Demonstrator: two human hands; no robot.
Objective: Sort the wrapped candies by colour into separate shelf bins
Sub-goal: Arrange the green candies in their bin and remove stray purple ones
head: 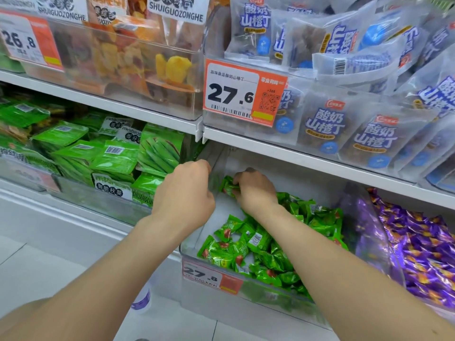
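The fingers (240,179) of the right hand (256,190) are curled down and pinch one green wrapped candy (229,187), holding it near the back left corner of a clear plastic bin (216,212). The candy sits just above the bin's pale floor, apart from the main heap.

The left hand (187,193) is just beside it, back of the hand toward the camera. Its fingers (205,166) are curled at the top edge of the bin's left wall. It is not possible to tell whether they grip the wall or anything else, since the fingertips are hidden.

Both bare forearms reach in from the bottom of the view.

A pile of green candies (266,247) with small red marks on the wrappers fills the middle and right of the bin. An orange and white price tag (211,276) reading 27.8 is fixed to the bin's front.

To the right, a neighbouring bin holds purple wrapped candies (423,254) with orange flecks. To the left, another bin holds flat green snack packs (113,153).

A white shelf (307,158) runs above. It carries blue and white packets (369,136) behind a 27.6 price tag (243,93), with dried fruit packs (138,57) to their left.

Pale floor tiles (49,254) show at lower left.
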